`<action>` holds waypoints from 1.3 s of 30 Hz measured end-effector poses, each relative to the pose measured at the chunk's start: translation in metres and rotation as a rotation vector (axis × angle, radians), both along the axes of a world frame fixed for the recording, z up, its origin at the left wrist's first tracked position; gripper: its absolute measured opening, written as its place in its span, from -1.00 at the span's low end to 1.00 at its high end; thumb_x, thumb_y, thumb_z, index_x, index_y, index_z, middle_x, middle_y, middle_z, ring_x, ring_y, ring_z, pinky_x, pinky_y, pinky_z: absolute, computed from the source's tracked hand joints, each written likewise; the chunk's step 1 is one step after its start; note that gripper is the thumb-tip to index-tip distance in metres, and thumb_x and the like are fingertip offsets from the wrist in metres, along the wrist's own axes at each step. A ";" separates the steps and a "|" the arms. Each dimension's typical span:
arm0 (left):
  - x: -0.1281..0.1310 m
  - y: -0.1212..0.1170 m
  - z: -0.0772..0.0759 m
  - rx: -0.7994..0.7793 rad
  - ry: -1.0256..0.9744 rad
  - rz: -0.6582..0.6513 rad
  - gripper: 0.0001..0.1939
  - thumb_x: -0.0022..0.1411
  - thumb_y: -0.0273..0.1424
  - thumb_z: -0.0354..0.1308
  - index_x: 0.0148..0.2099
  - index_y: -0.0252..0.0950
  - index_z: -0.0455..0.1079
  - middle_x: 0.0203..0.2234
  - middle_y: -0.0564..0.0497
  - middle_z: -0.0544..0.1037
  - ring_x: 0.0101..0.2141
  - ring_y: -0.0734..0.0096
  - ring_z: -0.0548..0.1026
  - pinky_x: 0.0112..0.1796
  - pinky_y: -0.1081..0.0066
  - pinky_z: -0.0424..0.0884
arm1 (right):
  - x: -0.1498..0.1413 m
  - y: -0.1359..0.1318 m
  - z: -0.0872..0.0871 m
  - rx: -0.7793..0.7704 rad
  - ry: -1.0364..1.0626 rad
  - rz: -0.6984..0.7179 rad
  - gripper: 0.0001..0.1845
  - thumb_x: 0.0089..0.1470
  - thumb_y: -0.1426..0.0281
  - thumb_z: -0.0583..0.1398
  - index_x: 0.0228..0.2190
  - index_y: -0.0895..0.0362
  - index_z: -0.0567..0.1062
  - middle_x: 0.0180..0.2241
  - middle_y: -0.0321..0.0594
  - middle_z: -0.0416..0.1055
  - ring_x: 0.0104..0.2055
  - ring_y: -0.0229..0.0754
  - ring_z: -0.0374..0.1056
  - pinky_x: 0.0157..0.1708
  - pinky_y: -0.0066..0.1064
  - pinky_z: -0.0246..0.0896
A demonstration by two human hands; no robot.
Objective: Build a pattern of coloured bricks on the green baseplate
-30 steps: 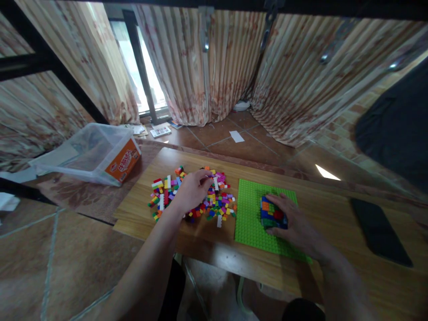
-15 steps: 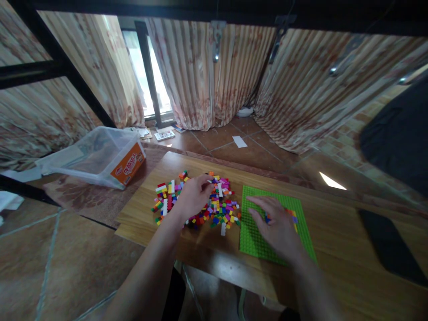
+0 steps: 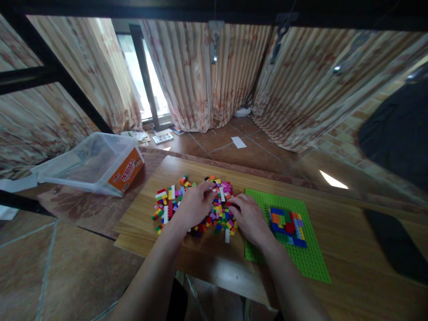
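A pile of small coloured bricks [image 3: 174,200] lies on the wooden table [image 3: 334,240]. My left hand [image 3: 195,205] rests on the pile with its fingers curled down into the bricks. My right hand [image 3: 249,218] has its fingertips on the pile's right edge, beside the green baseplate [image 3: 310,263]. On the baseplate stands a flat block of joined bricks [image 3: 287,221] in blue, red, orange, green and yellow, with no hand on it. What either hand pinches is hidden by the fingers.
A clear plastic tub with an orange label [image 3: 96,162] lies on the floor mat to the left. A dark flat object [image 3: 391,240] lies at the table's right end. Curtains hang behind, papers [image 3: 238,141] lie on the tiled floor, and a dark shape [image 3: 397,129] fills the right edge.
My right hand has left the brick block on the baseplate and moved left to the loose pile. My left hand has stayed on the pile. The camera has shifted slightly.
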State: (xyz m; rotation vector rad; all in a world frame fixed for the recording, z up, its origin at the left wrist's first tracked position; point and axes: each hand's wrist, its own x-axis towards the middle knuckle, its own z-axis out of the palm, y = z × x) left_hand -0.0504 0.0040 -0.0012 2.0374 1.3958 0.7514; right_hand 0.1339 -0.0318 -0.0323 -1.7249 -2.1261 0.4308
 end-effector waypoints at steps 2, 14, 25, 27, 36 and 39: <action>0.000 0.000 0.000 -0.001 0.020 0.008 -0.74 0.27 -0.46 0.04 -0.05 -0.33 0.48 -0.30 -0.08 0.63 -0.29 0.28 0.57 -0.25 0.38 0.42 | -0.003 0.001 -0.001 0.014 -0.014 -0.009 -0.85 0.19 0.44 0.14 -0.23 0.12 0.52 -0.23 -0.16 0.45 -0.14 -0.09 0.28 -0.09 -0.30 0.13; 0.012 -0.003 0.001 -0.029 0.077 -0.094 -0.72 0.27 -0.46 0.02 -0.03 -0.30 0.48 -0.31 -0.07 0.63 -0.31 0.29 0.57 -0.25 0.38 0.41 | -0.007 0.000 0.003 0.081 -0.072 -0.014 -0.90 0.20 0.39 0.16 -0.25 0.10 0.49 -0.24 -0.20 0.47 -0.16 -0.11 0.27 -0.12 -0.31 0.08; 0.020 -0.006 -0.006 -0.020 0.116 -0.122 -0.66 0.27 -0.47 0.01 0.05 -0.30 0.44 -0.25 -0.08 0.64 -0.28 0.27 0.58 -0.26 0.38 0.42 | 0.005 -0.002 0.004 0.068 0.050 -0.120 -0.83 0.18 0.45 0.15 -0.20 0.10 0.53 -0.22 -0.17 0.51 -0.13 -0.09 0.32 -0.07 -0.28 0.12; 0.019 -0.006 -0.005 -0.024 0.130 -0.108 -0.66 0.27 -0.47 0.01 0.04 -0.30 0.45 -0.26 -0.08 0.64 -0.27 0.27 0.58 -0.26 0.38 0.41 | 0.007 -0.001 0.004 0.067 0.072 -0.135 -0.82 0.17 0.45 0.16 -0.20 0.09 0.53 -0.21 -0.18 0.52 -0.14 -0.09 0.34 -0.07 -0.27 0.12; 0.014 -0.006 -0.001 -0.041 0.116 -0.082 -0.70 0.27 -0.48 0.02 -0.01 -0.30 0.47 -0.33 -0.08 0.64 -0.36 0.30 0.57 -0.31 0.40 0.37 | 0.005 -0.001 0.002 0.072 0.243 -0.136 -0.80 0.14 0.44 0.16 -0.19 0.09 0.53 -0.23 -0.16 0.53 -0.13 -0.06 0.37 -0.05 -0.19 0.17; 0.015 -0.007 0.000 -0.080 -0.009 -0.089 -0.72 0.25 -0.46 0.05 -0.02 -0.30 0.48 -0.32 -0.07 0.63 -0.33 0.30 0.56 -0.25 0.38 0.40 | 0.005 -0.005 0.006 0.022 0.595 -0.138 -0.83 0.14 0.37 0.17 -0.23 0.08 0.54 -0.25 -0.21 0.54 -0.19 -0.14 0.40 -0.12 -0.26 0.26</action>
